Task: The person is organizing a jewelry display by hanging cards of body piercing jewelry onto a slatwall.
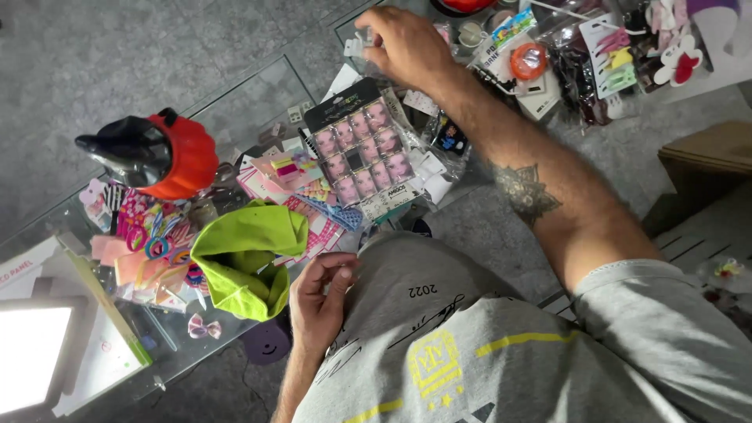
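At the far left a lit white panel (31, 352) sat at the edge of the glass worktop (251, 102). At about ten o'clock from the middle of the view stood a black-and-red plastic jug-shaped container (160, 153). Below it lay a loose heap of pink and multicoloured hair bands and bows (149, 247), and just beside that, a crumpled lime-green cloth (243, 258).

Judging by the spread, little looked settled. Most packets lay overlapping on the glass, and only one piece was in hand.

The left hand (319, 301) hung at six o'clock, close against the hem of the grey shirt (470, 345). Its fingers (342, 274) were curled in narrowly toward the thumb, and I could not tell whether they pinched anything.

Above it, near the centre, lay a black-headed blister card of small portrait-print squares (360, 153).

The right hand (407, 43) reached out to twelve o'clock, its fingers closed around a small clear plastic packet (356, 45) held just above the worktop's far edge.

Toward one o'clock lay an orange round item in a clear bag (529, 60) and a white card of pastel hair clips (615, 55). A brown cardboard box (705, 157) stood at three o'clock.
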